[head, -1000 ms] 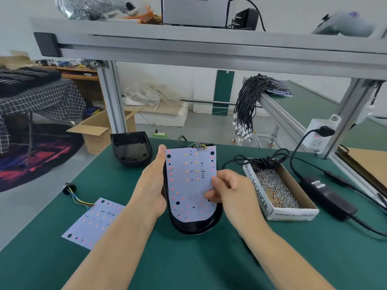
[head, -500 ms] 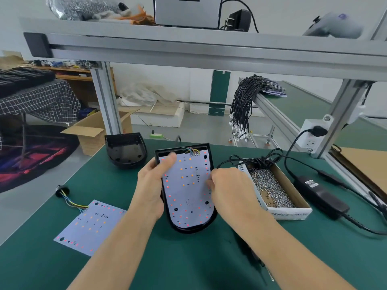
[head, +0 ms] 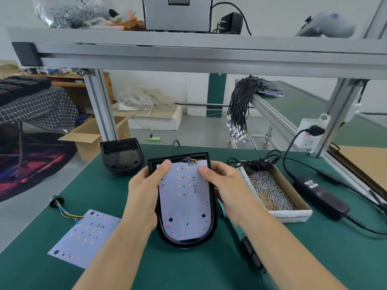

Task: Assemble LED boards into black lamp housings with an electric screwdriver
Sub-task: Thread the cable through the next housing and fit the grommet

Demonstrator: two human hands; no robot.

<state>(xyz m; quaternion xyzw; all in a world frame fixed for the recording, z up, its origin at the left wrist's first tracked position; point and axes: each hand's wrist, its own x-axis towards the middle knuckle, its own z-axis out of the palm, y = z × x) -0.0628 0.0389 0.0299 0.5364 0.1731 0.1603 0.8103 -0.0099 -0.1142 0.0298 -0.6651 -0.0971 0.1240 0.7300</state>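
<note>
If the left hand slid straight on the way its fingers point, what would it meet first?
Probably the empty black housing standing just beyond the left hand, up and left of the held housing; depth is hard to judge.

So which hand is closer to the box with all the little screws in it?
The right hand. It holds the right side of the black housing, just beside the box of screws. The left hand grips the housing's other side, farther from the box.
</note>
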